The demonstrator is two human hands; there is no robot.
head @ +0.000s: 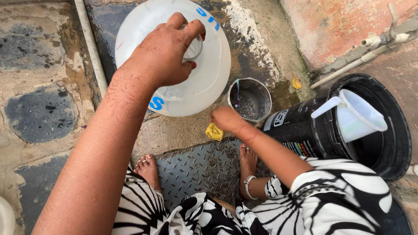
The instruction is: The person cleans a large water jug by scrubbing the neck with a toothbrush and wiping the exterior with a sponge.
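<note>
While the left hand (163, 54) curls over the neck of the big clear water jug (209, 69) on the wet floor, the right hand (226, 119) pinches a yellow scrub pad (214, 132) beside a small steel cup (250, 100); a black bucket (392, 130) with a white jug (357, 115) stands right.

We see a wet, patchy concrete floor (39, 82) w/ a steel tread plate (196, 167) set in it. On it: big clear water jug (204, 82), small steel cup (250, 100), black bucket (379, 126), white pipe (90, 43), our bare feet (148, 167).
</note>
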